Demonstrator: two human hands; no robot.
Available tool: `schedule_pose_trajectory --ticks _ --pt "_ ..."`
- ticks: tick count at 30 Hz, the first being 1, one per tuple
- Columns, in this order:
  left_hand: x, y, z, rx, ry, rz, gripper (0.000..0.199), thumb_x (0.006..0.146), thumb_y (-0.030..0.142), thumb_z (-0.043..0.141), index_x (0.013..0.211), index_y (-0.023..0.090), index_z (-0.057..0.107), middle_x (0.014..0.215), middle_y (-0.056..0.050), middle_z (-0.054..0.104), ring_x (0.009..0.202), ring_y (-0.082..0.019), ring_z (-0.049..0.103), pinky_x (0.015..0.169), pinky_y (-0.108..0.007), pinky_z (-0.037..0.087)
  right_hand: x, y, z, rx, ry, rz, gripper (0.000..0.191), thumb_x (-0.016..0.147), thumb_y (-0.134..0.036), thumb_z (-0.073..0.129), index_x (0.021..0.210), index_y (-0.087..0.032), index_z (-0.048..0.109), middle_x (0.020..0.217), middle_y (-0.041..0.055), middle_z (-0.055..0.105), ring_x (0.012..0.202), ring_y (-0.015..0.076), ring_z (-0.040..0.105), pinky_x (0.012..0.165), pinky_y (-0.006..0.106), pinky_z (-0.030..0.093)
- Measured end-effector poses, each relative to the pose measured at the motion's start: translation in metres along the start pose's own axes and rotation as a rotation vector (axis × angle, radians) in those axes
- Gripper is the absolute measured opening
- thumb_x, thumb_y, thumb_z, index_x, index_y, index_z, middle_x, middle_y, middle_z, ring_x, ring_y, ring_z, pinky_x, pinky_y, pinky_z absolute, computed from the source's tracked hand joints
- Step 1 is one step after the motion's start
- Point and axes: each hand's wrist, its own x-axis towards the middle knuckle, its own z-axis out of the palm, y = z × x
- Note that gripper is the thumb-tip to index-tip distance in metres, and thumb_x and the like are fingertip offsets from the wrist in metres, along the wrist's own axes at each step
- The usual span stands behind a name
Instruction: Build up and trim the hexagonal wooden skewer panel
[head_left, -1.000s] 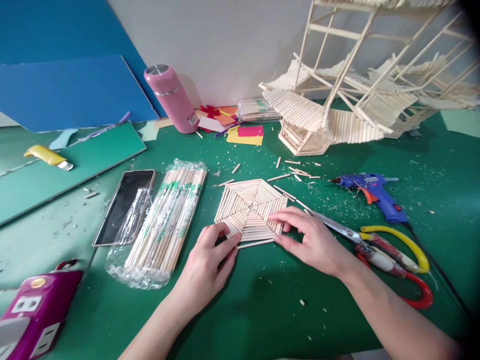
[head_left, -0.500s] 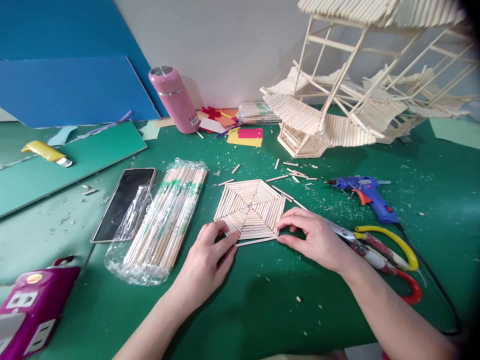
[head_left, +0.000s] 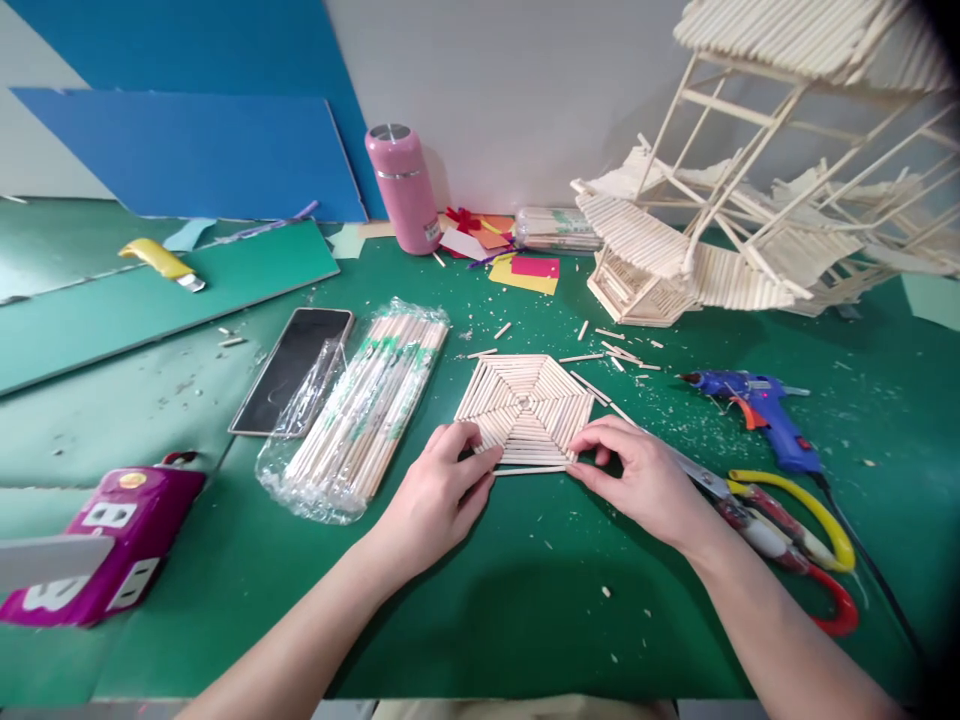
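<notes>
A flat hexagonal panel of thin wooden sticks [head_left: 525, 402], laid in rings like a web, lies on the green table. Along its near edge runs a single wooden stick [head_left: 531, 470], with a thin gap between the two. My left hand [head_left: 442, 490] pinches the stick's left end beside the panel's near left corner. At the other end, my right hand [head_left: 637, 475] has thumb and index finger closed on the stick, close to the near right corner. Fingertips partly hide both stick ends.
Left of the panel lie a plastic-wrapped stick bundle [head_left: 367, 410], a phone [head_left: 292, 370] and a purple power strip [head_left: 127, 540]. Rightward are a blue glue gun [head_left: 757, 405] and cutters with red and yellow handles [head_left: 780, 530]. Behind stand a pink flask [head_left: 405, 195] and a stick-built model [head_left: 720, 220].
The view has swung left, so everything sits further right in the picture. Both hands keep their places at the ends of the stick along the panel's near edge.
</notes>
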Motion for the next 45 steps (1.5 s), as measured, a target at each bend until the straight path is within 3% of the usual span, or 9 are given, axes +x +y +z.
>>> schedule_pose_trajectory --ticks 9,14,21,28,45 --pt "-0.002 0.002 -0.001 0.011 -0.018 -0.011 0.027 0.086 0.014 0.042 0.105 0.014 0.061 0.1 -0.011 0.045 0.089 -0.021 0.045 0.078 -0.036 0.044 -0.003 -0.005 0.007 -0.006 0.085 -0.041 0.007 0.081 -0.022 0.056 0.087 -0.02 0.06 0.082 0.0019 0.057 0.066 0.0135 0.053 0.06 0.027 0.046" --pt "-0.001 0.004 -0.003 0.027 -0.032 -0.012 0.028 0.087 0.015 0.04 0.105 0.014 0.061 0.097 -0.012 0.047 0.088 -0.022 0.045 0.078 -0.037 0.044 -0.003 -0.013 0.016 -0.116 0.142 -0.213 0.015 0.081 -0.023 0.058 0.095 -0.021 0.06 0.089 0.0051 0.058 0.08 0.0182 0.056 0.071 0.032 0.048" --pt "-0.002 0.005 -0.003 0.037 -0.038 -0.024 0.029 0.087 0.016 0.039 0.107 0.015 0.06 0.095 -0.011 0.047 0.088 -0.022 0.045 0.077 -0.037 0.045 0.011 -0.03 0.033 -0.208 0.119 -0.39 0.027 0.078 -0.024 0.061 0.105 -0.021 0.057 0.101 0.0091 0.055 0.096 0.0251 0.053 0.083 0.043 0.046" --pt "-0.002 0.005 -0.002 0.014 -0.062 -0.052 0.026 0.085 0.013 0.042 0.101 0.012 0.062 0.093 -0.011 0.047 0.087 -0.023 0.043 0.077 -0.036 0.044 0.017 -0.028 0.048 -0.21 0.097 -0.393 0.022 0.08 -0.022 0.059 0.103 -0.02 0.058 0.102 0.0088 0.056 0.096 0.0246 0.054 0.084 0.043 0.044" --pt "-0.003 0.003 -0.005 -0.057 -0.062 -0.078 0.035 0.077 0.014 0.051 0.111 0.017 0.058 0.099 -0.011 0.048 0.092 -0.023 0.047 0.081 -0.038 0.046 0.016 -0.026 0.048 -0.196 0.115 -0.372 0.021 0.08 -0.023 0.059 0.101 -0.021 0.06 0.098 0.0083 0.058 0.095 0.0244 0.056 0.083 0.042 0.046"
